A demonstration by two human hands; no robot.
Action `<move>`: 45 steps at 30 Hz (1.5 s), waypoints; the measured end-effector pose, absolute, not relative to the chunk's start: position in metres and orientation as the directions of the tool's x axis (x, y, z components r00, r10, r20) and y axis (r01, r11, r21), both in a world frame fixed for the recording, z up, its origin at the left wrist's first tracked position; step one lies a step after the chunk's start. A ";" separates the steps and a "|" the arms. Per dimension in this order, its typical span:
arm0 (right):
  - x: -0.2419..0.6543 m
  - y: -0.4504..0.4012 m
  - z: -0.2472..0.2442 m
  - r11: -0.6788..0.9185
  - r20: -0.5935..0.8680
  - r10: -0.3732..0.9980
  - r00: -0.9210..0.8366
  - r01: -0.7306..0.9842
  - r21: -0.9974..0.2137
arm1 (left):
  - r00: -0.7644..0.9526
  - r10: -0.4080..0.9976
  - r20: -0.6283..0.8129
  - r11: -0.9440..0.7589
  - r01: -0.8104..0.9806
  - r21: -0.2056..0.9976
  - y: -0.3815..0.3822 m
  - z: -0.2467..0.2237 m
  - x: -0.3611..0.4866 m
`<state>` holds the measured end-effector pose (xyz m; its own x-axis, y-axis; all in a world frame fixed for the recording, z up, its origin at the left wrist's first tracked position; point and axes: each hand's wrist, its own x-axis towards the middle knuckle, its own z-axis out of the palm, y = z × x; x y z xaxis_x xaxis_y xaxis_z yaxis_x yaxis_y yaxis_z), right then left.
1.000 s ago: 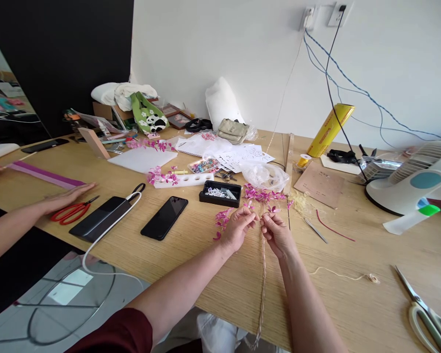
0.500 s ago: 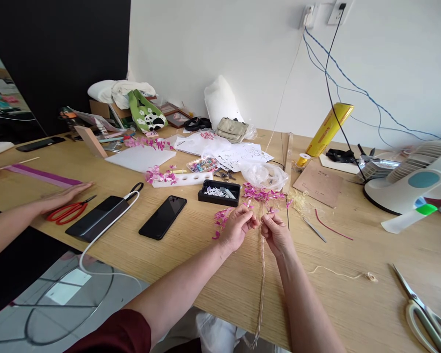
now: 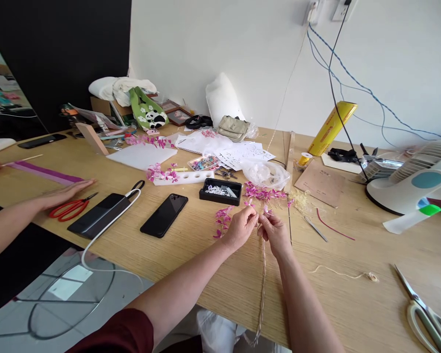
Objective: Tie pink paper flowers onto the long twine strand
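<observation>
A beige braided cord (image 3: 263, 284) hangs from my hands, down over the table's front edge. My left hand (image 3: 242, 226) is closed in a pinch at the cord's upper end. Right beside it, my right hand (image 3: 276, 234) pinches the same end with thumb and forefinger. The fingertips of both hands meet there and hide the exact strands between them. Just beyond my fingers lies a spray of magenta artificial flowers (image 3: 260, 192). Another flower sprig (image 3: 223, 220) rests left of my left hand.
Ahead stand a black tray (image 3: 219, 197) of small pieces and a plastic bag (image 3: 266, 175). A black phone (image 3: 164, 215), power bank (image 3: 97, 215) and red-handled scissors (image 3: 71, 209) lie left, near another person's hand (image 3: 64, 192). Large scissors (image 3: 421, 309) and a fan (image 3: 407, 181) are right.
My fingers have shifted slightly on the cord's end, and my hands have drawn closer together. The camera view has moved a little. The other person's hands look unmoved.
</observation>
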<state>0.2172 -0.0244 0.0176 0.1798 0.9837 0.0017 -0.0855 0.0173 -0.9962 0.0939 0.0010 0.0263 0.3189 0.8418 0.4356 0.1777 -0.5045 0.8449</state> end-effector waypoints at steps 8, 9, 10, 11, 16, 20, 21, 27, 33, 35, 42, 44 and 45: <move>0.214 -0.026 0.019 -0.022 -0.032 0.994 0.104 -0.095 -0.995 | 0.310 0.817 0.486 -0.567 0.282 0.774 0.003 0.024 0.093; 0.215 -0.026 0.020 -0.015 -0.024 0.996 0.088 -0.102 -0.995 | 0.305 0.818 0.488 -0.567 0.281 0.774 0.003 0.024 0.093; 0.216 -0.026 0.021 -0.011 -0.019 0.997 0.071 -0.111 -0.994 | 0.298 0.821 0.488 -0.563 0.279 0.778 0.004 0.024 0.092; 0.216 -0.027 0.022 -0.012 -0.018 0.998 0.053 -0.123 -0.992 | 0.289 0.826 0.484 -0.556 0.276 0.784 0.005 0.024 0.092; 0.219 -0.028 0.025 -0.056 -0.055 0.998 -0.010 -0.198 -0.979 | 0.260 0.855 0.449 -0.508 0.243 0.826 0.009 0.025 0.090; 0.219 -0.028 0.025 -0.085 -0.088 0.996 0.002 -0.210 -0.974 | 0.295 0.846 0.443 -0.508 0.196 0.839 0.009 0.029 0.089; 0.219 -0.028 0.025 -0.086 -0.091 0.996 0.011 -0.209 -0.974 | 0.309 0.840 0.446 -0.513 0.183 0.839 0.008 0.030 0.089; 0.220 -0.027 0.024 -0.061 -0.071 0.997 0.031 -0.257 -0.965 | 0.321 0.841 0.435 -0.485 0.090 0.870 0.007 0.026 0.093; 0.217 -0.028 0.025 -0.080 -0.093 0.995 0.039 -0.252 -0.964 | 0.278 0.893 0.353 -0.382 0.056 0.923 0.009 0.020 0.095; 0.216 -0.028 0.026 -0.090 -0.099 0.995 0.024 -0.231 -0.969 | 0.266 0.901 0.343 -0.371 0.060 0.927 0.010 0.021 0.094; 0.216 -0.030 0.027 -0.111 -0.109 0.994 -0.023 -0.209 -0.972 | 0.266 0.914 0.305 -0.321 0.018 0.947 0.009 0.025 0.094; 0.216 -0.029 0.026 -0.106 -0.109 0.994 0.001 -0.229 -0.968 | 0.271 0.920 0.281 -0.285 -0.028 0.958 0.009 0.025 0.094; 0.216 -0.029 0.025 -0.101 -0.108 0.994 0.015 -0.243 -0.965 | 0.270 0.926 0.264 -0.258 -0.057 0.964 0.009 0.024 0.095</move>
<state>0.2157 -0.0291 0.0252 0.0151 0.9941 -0.1076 -0.2428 -0.1008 -0.9648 0.0949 0.0089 0.0241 0.2700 0.9260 0.2639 -0.0574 -0.2581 0.9644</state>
